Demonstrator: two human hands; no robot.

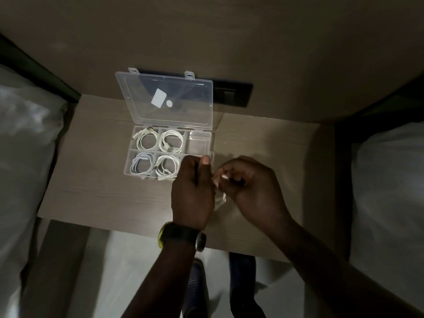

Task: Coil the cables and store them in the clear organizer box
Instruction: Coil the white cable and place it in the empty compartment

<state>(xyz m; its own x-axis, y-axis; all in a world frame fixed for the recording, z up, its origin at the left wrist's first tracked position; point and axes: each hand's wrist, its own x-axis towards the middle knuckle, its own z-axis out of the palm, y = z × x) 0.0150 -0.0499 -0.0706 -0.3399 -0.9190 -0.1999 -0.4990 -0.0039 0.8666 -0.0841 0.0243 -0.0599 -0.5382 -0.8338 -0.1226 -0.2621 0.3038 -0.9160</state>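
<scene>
Head view looks down on my two hands working just in front of the clear organizer box [168,152], which sits on the desk [103,180] with its lid [165,102] thrown back against the wall so every compartment stays reachable. My left hand [192,193] is clenched around a white cable [220,198], thumb up near the box's front right corner, acting as the form the loops gather against. My right hand [250,184] pinches the same cable between its curled fingers, close beside the left, feeding the next turn; I judge I keep both hands low and near the box so the finished coil has only a short way to go.

Only short pale bits of this cable show between my palms and hanging below them, blurred, so I cannot tell how many turns are made or where its plugs are.

Four coiled cables [146,141] already lie in the box, one per compartment, filling the left and middle columns. They are white, one faintly bluish, each wound into a neat ring snug against its dividers. The back right compartment [198,141] looks bare; the front right one is hidden behind my left hand. I judge the task well along, with this cable bound for the right column.
</scene>
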